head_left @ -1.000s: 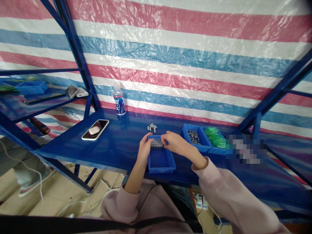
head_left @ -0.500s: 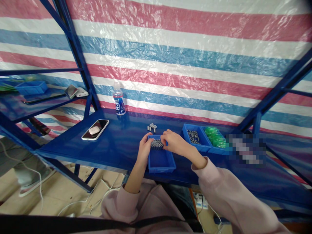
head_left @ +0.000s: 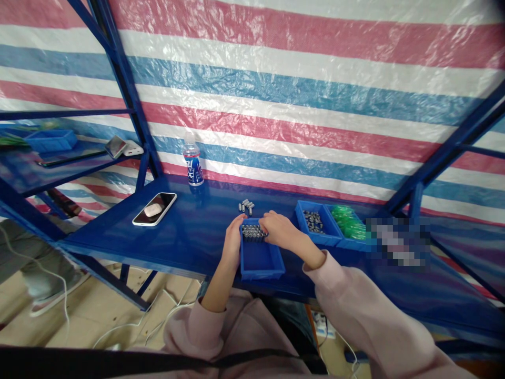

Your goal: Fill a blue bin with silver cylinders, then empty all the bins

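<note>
Your left hand [head_left: 232, 238] and right hand [head_left: 278, 230] close their fingers on either end of the row of cylinders [head_left: 252, 233], at the far end of the tray [head_left: 260, 260]. Squeeze evenly so none tips. Loose cylinders [head_left: 245, 206] lie just beyond your fingers; a second tray [head_left: 315, 222] sits right of them.

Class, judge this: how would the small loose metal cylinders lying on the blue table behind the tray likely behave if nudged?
The loose cylinders look round and smooth, so they would probably roll. They lie on the flat table with no rim around them, so they might scatter. They appear metallic, so likely stiff and heavy for their size.
</note>
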